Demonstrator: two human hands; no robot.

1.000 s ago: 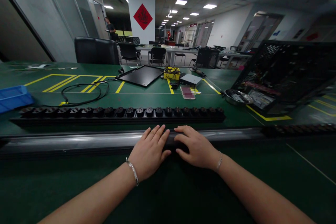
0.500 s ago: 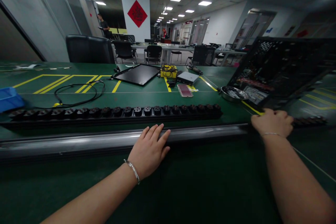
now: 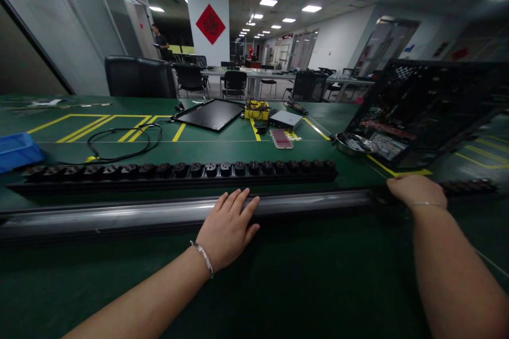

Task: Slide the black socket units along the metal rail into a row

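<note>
- From here I see the left hand (image 3: 227, 232) spread flat on the long grey bar (image 3: 119, 215)
- Right hand (image 3: 418, 190) curls by the bar's right end; I can't tell its grasp

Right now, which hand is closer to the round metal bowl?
The right. The right hand is to the right of the metal bowl, on its near side; the left hand lies on the long bar, well left.

Office-like workshop, green workbench (image 3: 310, 275), open computer case (image 3: 421, 111), office chairs (image 3: 140, 77)
</note>
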